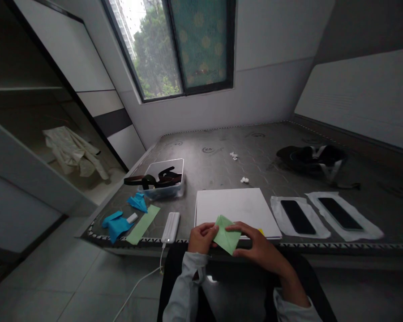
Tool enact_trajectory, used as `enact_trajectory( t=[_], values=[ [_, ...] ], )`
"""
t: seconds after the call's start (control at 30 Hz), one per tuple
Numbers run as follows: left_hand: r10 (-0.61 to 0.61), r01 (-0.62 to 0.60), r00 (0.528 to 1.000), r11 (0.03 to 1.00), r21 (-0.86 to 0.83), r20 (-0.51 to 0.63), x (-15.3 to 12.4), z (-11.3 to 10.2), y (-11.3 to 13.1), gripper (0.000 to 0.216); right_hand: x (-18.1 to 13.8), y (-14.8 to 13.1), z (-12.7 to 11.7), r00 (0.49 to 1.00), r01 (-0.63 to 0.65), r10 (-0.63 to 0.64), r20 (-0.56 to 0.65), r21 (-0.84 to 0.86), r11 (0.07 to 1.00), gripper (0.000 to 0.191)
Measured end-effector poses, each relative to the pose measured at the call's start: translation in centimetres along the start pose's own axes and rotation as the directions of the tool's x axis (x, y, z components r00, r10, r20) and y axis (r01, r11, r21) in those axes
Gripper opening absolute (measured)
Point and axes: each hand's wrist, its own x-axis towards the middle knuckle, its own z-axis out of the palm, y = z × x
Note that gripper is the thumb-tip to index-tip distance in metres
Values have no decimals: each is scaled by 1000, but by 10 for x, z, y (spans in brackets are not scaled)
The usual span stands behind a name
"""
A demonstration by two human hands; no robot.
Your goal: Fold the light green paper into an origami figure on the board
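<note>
A small folded piece of light green paper (227, 238) is held up between my two hands, just in front of the mattress edge. My left hand (201, 237) pinches its left corner between thumb and fingers. On the other side, my right hand (260, 246) grips the paper's right side, fingers on the top edge and thumb at the lower corner. Creases run across the face of the paper. Behind it lies a flat white board or box (233, 203), with a bit of yellow (261, 231) showing by my right hand.
To the left are a white power bank (171, 227) with a cable, a green paper strip (144, 223), blue folded paper (119, 227) and a clear bin (164, 192) holding belts. Two phones (297, 217) on white wrapping and a dark cap (290, 154) lie right. Crumpled white scraps (244, 180) sit behind.
</note>
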Motion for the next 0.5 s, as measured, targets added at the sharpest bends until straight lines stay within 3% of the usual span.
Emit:
enact_trajectory(
  t=[0.07, 0.37, 0.5],
  values=[
    [-21, 21, 1000, 1000, -20, 3, 1, -2, -1, 58, -2, 0, -3, 999, 17, -16, 40, -17, 1000, 58],
    [-52, 53, 998, 998, -35, 18, 3, -7, -7, 59, -4, 5, -6, 992, -4, 13, 123, -75, 997, 61],
    [-45, 46, 998, 999, -10, 46, 2, -6, -10, 57, 2, 4, 0, 999, -3, 3, 34, -26, 1000, 40]
  ],
)
